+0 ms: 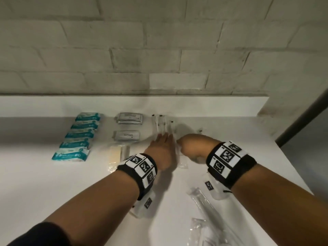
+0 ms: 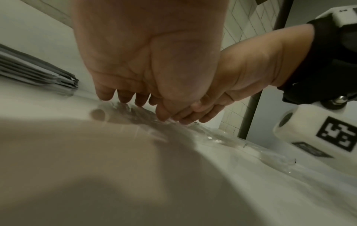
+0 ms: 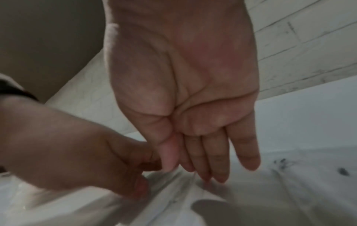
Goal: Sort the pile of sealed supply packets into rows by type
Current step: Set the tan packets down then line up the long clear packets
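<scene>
Clear syringe packets (image 1: 160, 124) lie side by side at the back middle of the white table (image 1: 53, 183). My left hand (image 1: 166, 137) rests on their near ends with straight fingers; in the left wrist view its fingertips (image 2: 123, 97) touch the clear plastic (image 2: 135, 113). My right hand (image 1: 179, 145) is bent down just right of it, over another clear packet (image 1: 182, 160). In the right wrist view its straight fingers (image 3: 216, 168) press on the clear wrap (image 3: 173, 191), thumb beside the index finger. The two hands touch.
Teal packets (image 1: 79, 134) form a column at the left. Two silver foil packets (image 1: 129, 118) and a yellowish packet (image 1: 117, 154) form a second one. More long clear packets (image 1: 204, 206) lie at the near right. A brick wall (image 1: 159, 50) rises behind a low ledge.
</scene>
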